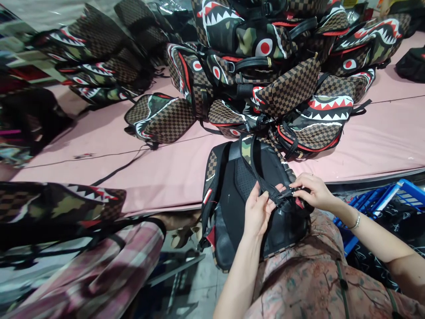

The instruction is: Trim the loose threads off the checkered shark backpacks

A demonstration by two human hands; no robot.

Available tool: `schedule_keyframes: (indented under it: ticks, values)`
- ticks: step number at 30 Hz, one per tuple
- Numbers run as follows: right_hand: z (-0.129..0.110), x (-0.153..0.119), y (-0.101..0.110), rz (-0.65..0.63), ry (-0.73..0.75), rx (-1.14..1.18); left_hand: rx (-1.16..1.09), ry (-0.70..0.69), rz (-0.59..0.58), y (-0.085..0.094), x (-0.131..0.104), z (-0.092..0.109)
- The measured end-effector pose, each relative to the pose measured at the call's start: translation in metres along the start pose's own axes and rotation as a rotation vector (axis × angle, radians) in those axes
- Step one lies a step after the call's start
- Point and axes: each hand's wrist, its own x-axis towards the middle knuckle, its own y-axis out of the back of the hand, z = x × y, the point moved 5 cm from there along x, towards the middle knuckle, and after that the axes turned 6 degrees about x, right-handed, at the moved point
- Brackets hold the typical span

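Observation:
A black backpack (229, 208) with brown checkered sides rests against my lap and the table edge, its padded back panel facing up. One shoulder strap (254, 161) with a camouflage patch runs down toward both hands. My left hand (260, 206) pinches the lower part of that strap between thumb and fingers. Close on its right, my right hand (308, 190) has its fingertips closed on the black webbing at the strap's lower end. A buckle there is partly hidden by the fingers. Red fabric shows just below my right fingers.
Several shark-mouth backpacks (288, 86) are heaped on the pink table (159, 177); more are stacked at the left (102, 66). At the lower left another person in plaid (133, 261) has a camouflage backpack (63, 204). A blue plastic crate (378, 199) stands at the right.

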Motion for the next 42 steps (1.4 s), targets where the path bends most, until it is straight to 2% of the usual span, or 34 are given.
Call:
schedule_keyframes:
  ticks: [4, 11, 14, 17, 19, 21, 23, 25, 28, 31, 34, 39, 42]
  values:
    - [-0.008, 0.002, -0.005, -0.055, 0.08, -0.089, 0.008, 0.001, -0.001, -0.001, 0.0, -0.001]
    - [-0.012, 0.005, -0.009, -0.056, 0.088, -0.196, 0.02, -0.01, -0.002, -0.004, -0.002, -0.001]
    - [-0.007, 0.001, -0.005, 0.017, -0.018, -0.081, 0.01, -0.015, 0.01, -0.001, -0.002, -0.001]
    - [0.003, -0.01, -0.006, 0.06, -0.262, 0.179, 0.006, -0.022, 0.041, 0.004, -0.003, -0.001]
    - [0.004, -0.021, -0.014, 0.036, -0.391, 0.292, -0.006, -0.037, 0.06, 0.005, -0.005, 0.0]
    - [-0.001, -0.03, -0.024, -0.001, -0.411, 0.287, -0.031, -0.07, 0.087, 0.004, -0.006, 0.002]
    - [-0.009, -0.037, -0.033, 0.019, -0.391, 0.213, -0.067, -0.111, 0.121, 0.001, -0.007, 0.004]
    - [-0.013, -0.044, -0.04, 0.113, -0.401, 0.17, -0.115, -0.129, 0.125, -0.004, -0.005, 0.005]
    - [-0.011, -0.052, -0.044, 0.264, -0.453, 0.236, -0.184, -0.093, 0.088, -0.012, -0.002, 0.001]
    - [-0.007, -0.052, -0.038, 0.328, -0.438, 0.301, -0.199, -0.082, 0.068, -0.016, 0.001, -0.001]
    - [-0.005, -0.043, -0.021, 0.35, -0.368, 0.259, -0.159, -0.089, 0.057, -0.019, 0.0, -0.002]
    - [-0.011, -0.015, -0.011, 0.072, -0.126, 0.119, -0.084, -0.037, 0.048, -0.025, -0.002, 0.0]
    - [-0.009, -0.009, -0.013, 0.004, -0.047, 0.085, -0.056, -0.008, 0.09, -0.021, 0.0, 0.003]
